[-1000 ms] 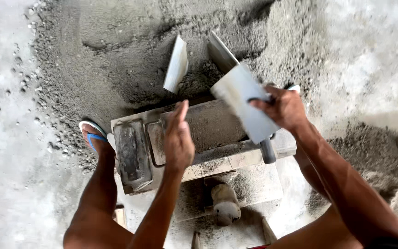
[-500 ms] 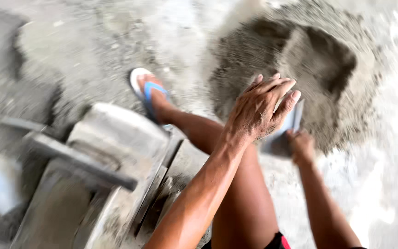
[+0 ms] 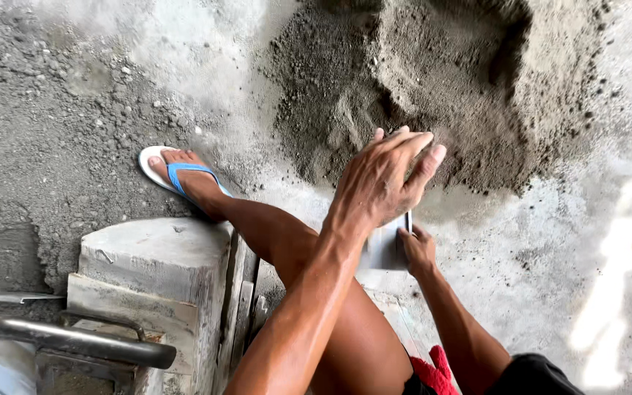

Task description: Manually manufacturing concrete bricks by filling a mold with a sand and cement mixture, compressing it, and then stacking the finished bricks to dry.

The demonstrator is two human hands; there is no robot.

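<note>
Scoop [image 3: 385, 247], a flat grey metal blade, sits gripped in my right hand [image 3: 417, 249] at the near edge of the sand pile [image 3: 433, 95], angled to dig; my left hand [image 3: 385, 179] hovers over it, fingers spread, holding nothing.

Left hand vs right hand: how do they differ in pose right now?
The left hand is spread flat, palm down, over the sand pile; the right hand is curled around a grey scoop. The left hand is raised toward the camera and shows in full; the right hand sits lower, partly hidden behind it. Both are bare and dusty.
</note>
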